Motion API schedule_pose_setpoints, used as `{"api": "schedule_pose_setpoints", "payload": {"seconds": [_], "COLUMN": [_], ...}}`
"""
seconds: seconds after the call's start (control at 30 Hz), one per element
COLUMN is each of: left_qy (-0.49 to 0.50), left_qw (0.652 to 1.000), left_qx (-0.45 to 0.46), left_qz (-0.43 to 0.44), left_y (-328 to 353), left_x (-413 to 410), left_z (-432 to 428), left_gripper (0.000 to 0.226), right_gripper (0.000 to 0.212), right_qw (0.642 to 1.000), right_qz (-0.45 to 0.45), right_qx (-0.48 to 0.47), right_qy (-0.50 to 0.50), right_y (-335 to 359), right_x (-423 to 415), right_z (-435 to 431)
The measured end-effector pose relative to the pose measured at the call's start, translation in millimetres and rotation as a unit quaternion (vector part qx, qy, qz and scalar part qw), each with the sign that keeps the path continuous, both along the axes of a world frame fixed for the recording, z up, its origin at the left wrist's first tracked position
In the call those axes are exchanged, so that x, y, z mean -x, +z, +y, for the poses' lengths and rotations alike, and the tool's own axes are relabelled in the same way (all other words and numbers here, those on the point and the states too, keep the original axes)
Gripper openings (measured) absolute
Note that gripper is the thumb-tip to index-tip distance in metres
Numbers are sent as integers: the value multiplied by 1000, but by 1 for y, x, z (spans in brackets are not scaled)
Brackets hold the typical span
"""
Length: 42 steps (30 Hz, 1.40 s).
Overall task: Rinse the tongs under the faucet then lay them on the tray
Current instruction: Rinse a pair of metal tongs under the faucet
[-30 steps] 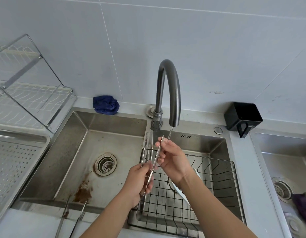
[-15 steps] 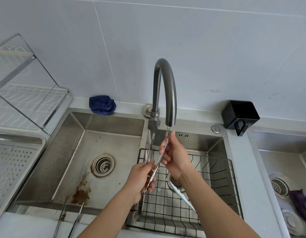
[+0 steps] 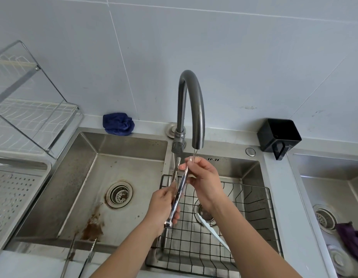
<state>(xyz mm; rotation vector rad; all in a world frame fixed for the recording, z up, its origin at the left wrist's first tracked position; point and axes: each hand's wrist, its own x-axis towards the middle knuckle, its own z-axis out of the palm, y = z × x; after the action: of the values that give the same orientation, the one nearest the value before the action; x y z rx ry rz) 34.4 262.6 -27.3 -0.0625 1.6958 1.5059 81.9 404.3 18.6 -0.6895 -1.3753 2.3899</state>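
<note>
**Shiny steel tongs [image 3: 179,195] held under the grey curved faucet [image 3: 194,105]**

The left hand [image 3: 162,207] grips the hinged end with curled fingers [image 3: 176,216]. The right hand [image 3: 204,177] pinches one arm near its tip in the thin water stream, above the black wire basket [image 3: 254,217].

tongs [image 3: 179,194] – shiny silver | cloth [image 3: 118,123] – dark blue | basket [image 3: 252,199] – black grid

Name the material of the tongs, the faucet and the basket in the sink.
The tongs look like polished steel: mirror-bright glare. The faucet: brushed dark-grey metal, soft dull sheen. The basket: thin wire, apparently black-coated, matte.
</note>
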Motion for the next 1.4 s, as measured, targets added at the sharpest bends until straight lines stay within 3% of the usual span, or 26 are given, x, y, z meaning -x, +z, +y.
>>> {"api": "schedule_pose_setpoints", "payload": {"seconds": [0.07,0.23,0.37,0.53,0.63,0.73,0.8,0.83,0.9,0.97,1.07,1.17,1.3,1.4], "left_qy": [-7,-27,-14,-5,-10,-12,-12,-10,6,18,3,-35,-107,-84], "left_qw": [1000,999,999,999,999,999,999,998,999,999,998,993,984,991], "left_qx": [8,7,18,-6,-28,-41,-38,-33,-29,-39,-62,-103,-116,-87], "left_qz": [6,21,35,34,21,19,35,44,45,29,16,37,82,51], "left_y": [0,4,3,4,8,13,15,14,11,10,13,14,8,2], "left_x": [0,-1,-1,3,3,3,3,3,4,6,8,7,-1,-1], "left_z": [1,8,8,12,13,15,18,19,21,22,24,22,3,-6], "left_gripper": [54,47,48,33,60,84,76,65,39,27,25,47,68,52], "right_gripper": [5,36,16,29,14,27,35,28,11,18,8,11,28,20], "right_qw": [1000,1000,994,988,989,997,998,998,993,982,976,965,940,932], "right_qz": [17,-20,40,-96,-69,-41,-40,-37,-44,-71,-89,-101,-133,-198], "right_qx": [9,-2,92,-88,-118,-56,-34,-40,-88,-138,-188,-239,-287,-304], "right_qy": [12,4,49,88,49,-25,-16,7,70,106,63,34,127,0], "right_y": [0,9,11,4,9,12,12,11,6,1,0,-1,2,-5], "right_x": [-2,0,-5,-7,-8,-7,-9,-12,-19,-24,-25,-24,-26,-22], "right_z": [-1,-4,-3,-13,-8,-3,-4,-5,-7,-8,-7,-6,-2,8]}}
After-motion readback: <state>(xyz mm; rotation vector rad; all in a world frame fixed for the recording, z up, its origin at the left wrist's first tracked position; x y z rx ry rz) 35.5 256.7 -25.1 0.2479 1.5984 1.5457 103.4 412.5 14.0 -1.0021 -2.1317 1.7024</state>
